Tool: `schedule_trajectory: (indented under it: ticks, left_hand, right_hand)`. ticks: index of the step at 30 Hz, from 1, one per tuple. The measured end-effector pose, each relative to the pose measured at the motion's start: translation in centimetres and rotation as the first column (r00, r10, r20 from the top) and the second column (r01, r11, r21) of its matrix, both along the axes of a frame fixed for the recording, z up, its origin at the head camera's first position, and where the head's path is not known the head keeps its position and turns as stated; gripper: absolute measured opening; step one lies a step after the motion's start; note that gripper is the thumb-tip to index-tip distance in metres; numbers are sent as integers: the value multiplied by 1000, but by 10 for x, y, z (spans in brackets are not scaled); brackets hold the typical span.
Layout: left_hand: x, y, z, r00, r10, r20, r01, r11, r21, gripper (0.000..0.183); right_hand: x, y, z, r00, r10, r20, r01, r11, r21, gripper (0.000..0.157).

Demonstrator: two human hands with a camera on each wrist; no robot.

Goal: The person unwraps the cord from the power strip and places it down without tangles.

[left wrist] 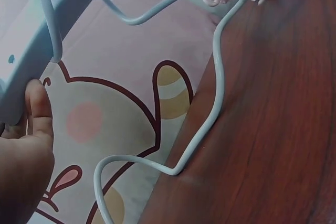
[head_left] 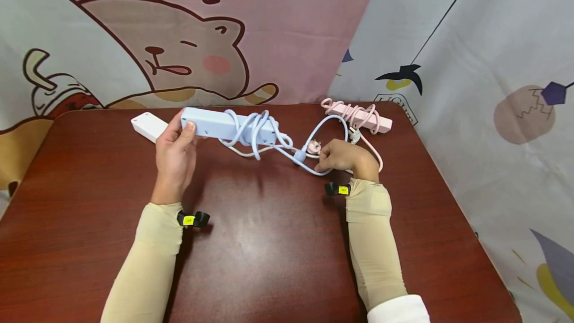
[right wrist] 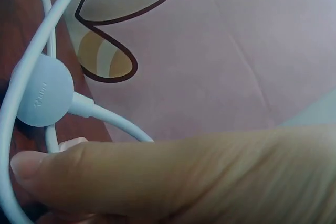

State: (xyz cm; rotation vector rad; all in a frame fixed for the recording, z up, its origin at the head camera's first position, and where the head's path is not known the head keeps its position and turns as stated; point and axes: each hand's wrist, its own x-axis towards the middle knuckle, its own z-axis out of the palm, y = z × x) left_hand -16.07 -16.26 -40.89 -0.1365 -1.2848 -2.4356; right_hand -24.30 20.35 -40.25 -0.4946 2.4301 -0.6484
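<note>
My left hand (head_left: 176,158) grips the near end of a light blue power strip (head_left: 211,124), thumb on its face, holding it above the table. Loops of blue cord (head_left: 255,131) wrap the strip's other end. From there the cord runs right to my right hand (head_left: 343,156), which pinches it near the tabletop. A round blue plug (right wrist: 46,90) hangs on the cord beside the right thumb; its prongs show in the left wrist view. The right fingertips are partly hidden behind the thumb in the right wrist view.
A white power strip (head_left: 145,124) lies behind my left hand, its pale cord (left wrist: 218,77) running right across the brown table (head_left: 260,243). At the back right sits a pink power strip (head_left: 381,124) wrapped in its cord. Pink (head_left: 314,146) and white (head_left: 354,135) plugs lie near my right hand.
</note>
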Motion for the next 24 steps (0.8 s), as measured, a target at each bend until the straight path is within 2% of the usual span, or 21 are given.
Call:
schedule_trajectory:
  ticks: [4,8,11,13,16,19,22,24]
  left_hand:
    - [1,1,0,1000,-3,4,3,1000,-6,34]
    - [1,1,1,1000,-19,-15,19,1000,0,33]
    - [1,2,1,998,-46,-30,45,999,-11,31]
    - [1,3,1,997,-63,-39,62,998,-23,30]
    - [2,3,2,994,-99,-53,97,994,-40,29]
    - [3,4,2,989,-132,-62,129,991,-43,31]
    - [4,5,2,987,-152,-59,150,987,-51,31]
    - [4,6,2,984,-168,-59,165,985,-49,31]
  right_hand:
    - [0,0,3,1000,-17,-20,16,1000,-14,25]
    - [5,2,13,992,-27,-125,18,997,-72,21]
    - [12,-2,28,970,-46,-238,8,988,-157,19]
    - [19,-9,40,947,-69,-315,-11,969,-246,22]
    - [27,-27,52,908,-100,-406,-80,911,-404,28]
    - [31,-48,53,882,-94,-462,-194,821,-537,33]
    - [30,-65,46,864,-59,-499,-296,743,-600,38]
    - [28,-72,41,852,-31,-523,-347,714,-608,40]
